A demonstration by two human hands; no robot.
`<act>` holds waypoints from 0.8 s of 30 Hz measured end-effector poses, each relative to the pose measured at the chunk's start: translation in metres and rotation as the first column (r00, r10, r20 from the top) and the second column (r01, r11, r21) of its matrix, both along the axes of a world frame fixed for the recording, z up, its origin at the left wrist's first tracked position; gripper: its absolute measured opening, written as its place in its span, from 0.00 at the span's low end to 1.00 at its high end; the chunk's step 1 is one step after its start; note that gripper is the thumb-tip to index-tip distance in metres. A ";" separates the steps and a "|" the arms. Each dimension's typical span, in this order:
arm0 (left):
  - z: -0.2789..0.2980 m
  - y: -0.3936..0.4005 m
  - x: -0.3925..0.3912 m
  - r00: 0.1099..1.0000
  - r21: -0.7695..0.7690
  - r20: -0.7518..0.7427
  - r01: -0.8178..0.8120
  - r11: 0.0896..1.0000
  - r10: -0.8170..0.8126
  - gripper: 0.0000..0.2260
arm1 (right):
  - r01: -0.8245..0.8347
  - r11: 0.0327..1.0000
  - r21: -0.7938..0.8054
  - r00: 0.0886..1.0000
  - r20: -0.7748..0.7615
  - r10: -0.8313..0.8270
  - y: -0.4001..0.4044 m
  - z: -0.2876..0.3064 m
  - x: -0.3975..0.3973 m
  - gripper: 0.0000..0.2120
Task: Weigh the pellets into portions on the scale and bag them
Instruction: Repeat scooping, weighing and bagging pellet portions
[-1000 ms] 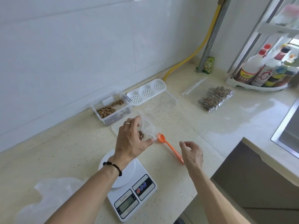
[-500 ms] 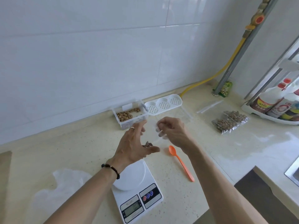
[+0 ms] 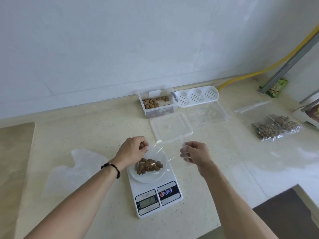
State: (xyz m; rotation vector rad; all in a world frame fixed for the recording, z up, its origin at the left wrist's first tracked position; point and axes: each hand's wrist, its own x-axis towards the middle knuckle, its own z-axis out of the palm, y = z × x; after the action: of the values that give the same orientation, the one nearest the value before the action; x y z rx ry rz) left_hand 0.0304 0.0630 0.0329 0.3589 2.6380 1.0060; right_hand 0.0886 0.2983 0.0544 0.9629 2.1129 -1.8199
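Head view: nearest the camera, the scale [image 3: 155,192] is seen on the counter [image 3: 51,135], its display toward the person and its round platform on the far side. A clear bag [image 3: 160,156] with a small heap of pellets [image 3: 148,166] is held over that platform; whether it rests on it cannot be told. The bag's mouth is pinched at one corner by the left hand [image 3: 133,149] and at the other by the right hand [image 3: 195,152], so the opening runs left to right between them, with the pellets lower and nearer the left hand. Beyond lie a flat lid [image 3: 170,128], the pellet container [image 3: 157,102] at the wall, and filled bags [image 3: 274,126] far right.
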 end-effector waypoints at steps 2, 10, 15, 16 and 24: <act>-0.009 0.002 0.000 0.999 -0.031 -0.029 -0.033 0.999 0.032 0.02 | 0.045 0.998 0.034 0.999 0.016 -0.045 0.002 -0.013 -0.001 0.07; -0.018 -0.010 0.016 0.935 -0.215 -0.352 -0.028 0.976 -0.051 0.18 | -0.176 0.777 0.604 0.969 -0.034 0.247 -0.003 -0.018 0.000 0.14; -0.029 -0.031 0.055 0.929 -0.320 -0.355 -0.014 0.947 -0.106 0.27 | -0.326 0.448 0.833 0.835 0.031 0.549 -0.029 -0.007 0.014 0.22; -0.030 -0.035 0.064 0.932 -0.347 -0.341 -0.006 0.938 -0.120 0.28 | -0.363 0.376 0.852 0.800 0.078 0.595 -0.034 -0.006 0.017 0.24; -0.050 -0.060 0.099 0.934 -0.454 -0.301 0.036 0.890 -0.191 0.32 | -0.499 0.172 0.849 0.684 0.264 0.680 -0.060 -0.016 0.031 0.33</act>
State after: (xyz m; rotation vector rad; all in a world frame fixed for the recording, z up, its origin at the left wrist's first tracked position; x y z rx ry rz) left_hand 0.1293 0.0029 -0.0167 0.6166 2.9982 0.2974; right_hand 0.1194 0.2387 0.0383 -0.1032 2.9643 -0.2770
